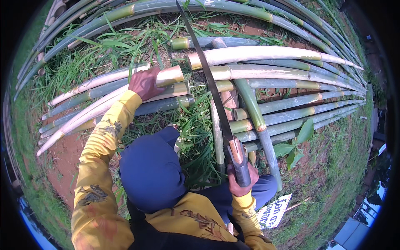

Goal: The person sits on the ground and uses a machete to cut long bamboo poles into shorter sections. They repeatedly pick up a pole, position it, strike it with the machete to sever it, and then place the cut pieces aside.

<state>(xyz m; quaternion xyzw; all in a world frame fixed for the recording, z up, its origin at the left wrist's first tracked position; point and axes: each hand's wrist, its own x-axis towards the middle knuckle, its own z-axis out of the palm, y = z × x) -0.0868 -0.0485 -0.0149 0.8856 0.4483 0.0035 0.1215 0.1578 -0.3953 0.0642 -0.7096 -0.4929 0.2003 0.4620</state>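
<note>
My left hand point(144, 83) rests on the cut end of a pale bamboo pole point(168, 76) in a bundle of poles on the left. My right hand point(238, 183) grips the dark handle of a long machete point(212, 85), whose blade points up and away over the bamboo. The blade crosses above a second group of poles point(271, 71) on the right. Yellow patterned sleeves cover both my forearms. A dark blue cloth point(152, 168) hides the ground between my arms.
Long green bamboo stalks point(137, 10) curve along the far side. Grass point(116, 46) and red earth point(62, 154) lie around the poles. A short upright bamboo piece point(249, 102) leans among the right poles. A white printed sign point(274, 211) lies at lower right.
</note>
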